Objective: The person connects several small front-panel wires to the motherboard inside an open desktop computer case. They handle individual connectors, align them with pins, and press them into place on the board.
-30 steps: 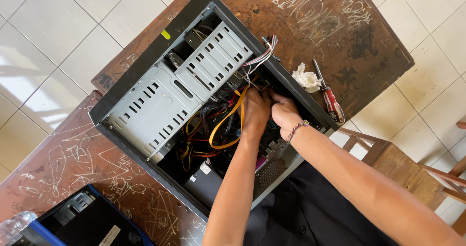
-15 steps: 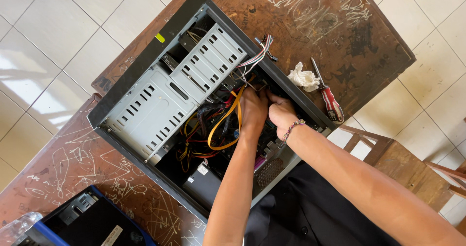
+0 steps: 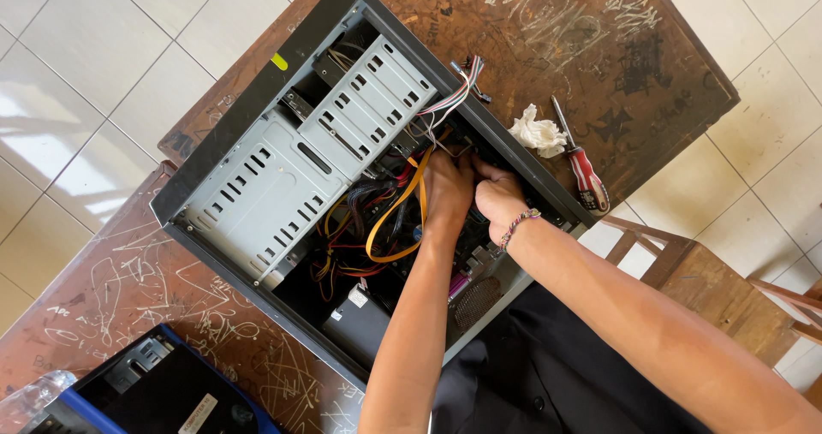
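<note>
left hand (image 3: 447,186): inside the open computer case (image 3: 257,100), fingers curled down among the wiring near the far wall; what they pinch is hidden, so cannot tell if it grips anything
right hand (image 3: 499,201): pressed up just beside the left, fingers tucked under toward the same spot; closed or merely bent, cannot tell; beaded bracelet (image 3: 516,225) at the wrist
work spot: deep corner of the case, below the bundle of thin coloured wires (image 3: 452,98) that spills over the rim
orange cable (image 3: 396,220): flat ribbon looping from the hands down across the board, touching the left forearm
risk, snag: forearm lies across the ribbon; a pull back could likely drag it loose from its socket
risk, wires: thin leads are bunched tight by the fingers; a tug on the wrong one might unseat a plug
risk, edges: bare metal of the drive cage (image 3: 317,156) and case rim sits close to both wrists; a scrape seems possible
risk, bracelet: loose beads could catch on a pin or connector
off to the side: red-handled screwdriver (image 3: 582,164) and crumpled white tissue (image 3: 538,132) on the scratched wooden desk (image 3: 599,49), apart from both hands
</note>
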